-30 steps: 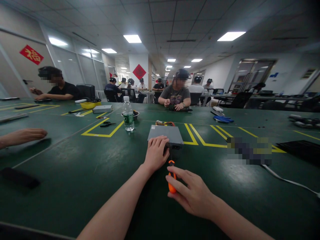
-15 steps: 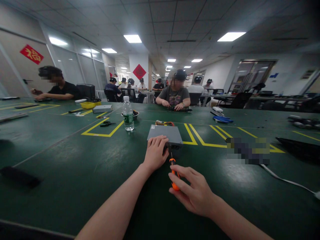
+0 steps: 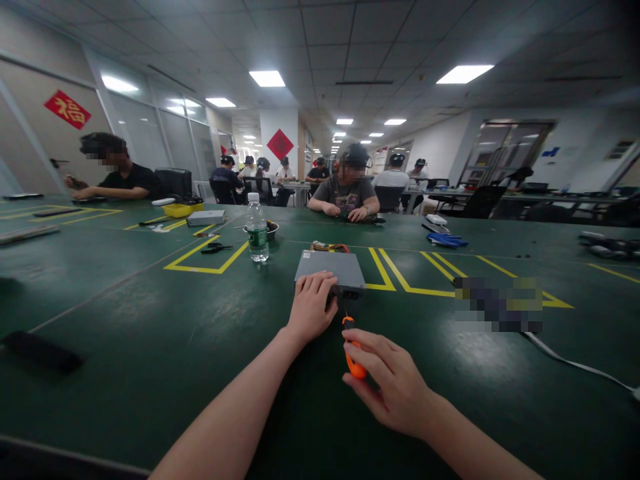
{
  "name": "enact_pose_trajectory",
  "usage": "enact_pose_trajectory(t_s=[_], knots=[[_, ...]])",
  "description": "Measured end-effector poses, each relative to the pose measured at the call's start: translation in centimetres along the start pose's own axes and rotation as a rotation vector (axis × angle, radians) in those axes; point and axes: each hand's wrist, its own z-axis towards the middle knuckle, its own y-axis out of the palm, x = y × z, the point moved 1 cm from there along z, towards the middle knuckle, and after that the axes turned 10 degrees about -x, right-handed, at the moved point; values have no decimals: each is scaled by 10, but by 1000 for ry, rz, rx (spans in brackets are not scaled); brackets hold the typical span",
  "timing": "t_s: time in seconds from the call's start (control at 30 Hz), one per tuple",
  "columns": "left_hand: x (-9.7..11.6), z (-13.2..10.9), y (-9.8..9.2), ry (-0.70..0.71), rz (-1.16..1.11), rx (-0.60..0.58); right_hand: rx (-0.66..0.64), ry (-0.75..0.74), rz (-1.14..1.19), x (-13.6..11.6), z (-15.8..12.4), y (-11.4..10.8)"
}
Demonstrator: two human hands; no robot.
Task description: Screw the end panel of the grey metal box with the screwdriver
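Note:
A grey computer power supply (image 3: 336, 265) lies on the green table, its socket side facing me and a bundle of coloured wires (image 3: 327, 247) at its far side. My left hand (image 3: 313, 307) grips its near left corner, fingers over the top and thumb against the front face. In my right hand (image 3: 387, 377) is an orange and black screwdriver (image 3: 355, 363), held between the thumb and fingers. Its thin shaft points up toward the front face, just below the socket. Whether the tip touches the case I cannot tell.
A water bottle (image 3: 257, 230) stands left of the power supply, before a bowl (image 3: 271, 231). Blue gloves (image 3: 445, 239) lie at the back right, and a white cable (image 3: 575, 363) runs along the right. Across the table a co-worker (image 3: 345, 190) sits.
The screwdriver and my right hand have shifted slightly right, and the screwdriver is tilted a little more. My left hand stays on the power supply.

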Motion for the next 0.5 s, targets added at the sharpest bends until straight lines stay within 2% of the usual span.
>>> enact_pose_trajectory(t_s=[0.07,0.13,0.3,0.37,0.5], knots=[[0,0,0,-3,5,1,61,17,23,2,-2,4],[0,0,0,-4,7,1,64,34,44,3,-4,5],[0,0,0,1,7,-3,-94,21,30,0,-1,-1],[0,0,0,1,15,1,-115,-9,5,-1,1,-3],[0,0,1,2,22,1,6,-7,5,0,1,0]])
